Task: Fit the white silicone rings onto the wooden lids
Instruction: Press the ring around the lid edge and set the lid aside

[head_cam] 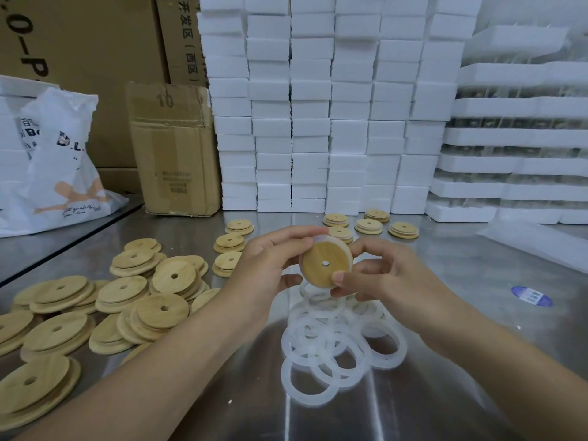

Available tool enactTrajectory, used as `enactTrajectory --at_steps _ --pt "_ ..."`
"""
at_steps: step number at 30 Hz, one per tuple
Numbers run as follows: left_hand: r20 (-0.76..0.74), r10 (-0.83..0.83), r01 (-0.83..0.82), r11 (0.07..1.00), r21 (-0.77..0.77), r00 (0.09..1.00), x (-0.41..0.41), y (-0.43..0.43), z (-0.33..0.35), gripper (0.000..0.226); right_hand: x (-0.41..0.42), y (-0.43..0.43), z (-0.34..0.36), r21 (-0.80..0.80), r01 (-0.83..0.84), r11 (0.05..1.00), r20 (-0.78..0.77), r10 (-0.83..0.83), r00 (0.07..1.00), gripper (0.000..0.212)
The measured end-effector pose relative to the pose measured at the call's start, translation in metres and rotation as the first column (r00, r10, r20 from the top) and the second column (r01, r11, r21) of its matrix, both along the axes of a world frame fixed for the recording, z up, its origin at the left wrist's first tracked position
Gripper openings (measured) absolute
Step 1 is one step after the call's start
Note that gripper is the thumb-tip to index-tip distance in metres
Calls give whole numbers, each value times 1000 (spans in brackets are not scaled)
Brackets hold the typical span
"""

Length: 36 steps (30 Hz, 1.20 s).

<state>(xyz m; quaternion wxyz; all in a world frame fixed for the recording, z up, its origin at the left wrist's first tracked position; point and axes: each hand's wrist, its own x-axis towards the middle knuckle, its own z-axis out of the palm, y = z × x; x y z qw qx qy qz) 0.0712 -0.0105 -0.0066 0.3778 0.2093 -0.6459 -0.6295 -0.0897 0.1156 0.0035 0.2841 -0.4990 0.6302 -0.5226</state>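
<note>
Two hands share one wooden lid point(321, 265) above the counter point(477, 313): left hand point(270, 259) pinches its left edge, right hand point(391, 275) its near-right edge. A white silicone ring point(331, 238) hugs the far rim; loose rings point(334, 345) lie beneath, bare lids point(127, 307) heaped left.

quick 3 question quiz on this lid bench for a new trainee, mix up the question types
1. True or false: the left hand and the right hand both hold the same wooden lid.
2. Where does the ring pile lie on the table? A) under the hands B) at the far left edge C) at the far right edge
3. Fill in: the held lid has a small ____ in its middle.

Key: 1 true; 2 A; 3 hole
</note>
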Motion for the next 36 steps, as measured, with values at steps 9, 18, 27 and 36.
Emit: enactTrajectory --at_steps 9,18,27,36 --pt "17 119 -117 988 -97 993 -1 -2 0 18 2 -1 -1 -4 35 999 -24 -35 999 18" --pt "30 200 -175 913 -368 979 1 -11 -2 18 -2 -2 -4 -26 112 993 -79 -113 990 13" --pt "57 220 -201 951 -235 974 -5 -4 -8 21 -4 -5 -7 -80 194 978 -113 -203 973 18" --pt "7 273 -267 946 -184 962 -6 -3 -8 11 -2 -5 -9 -95 200 975 -167 -214 962 14"
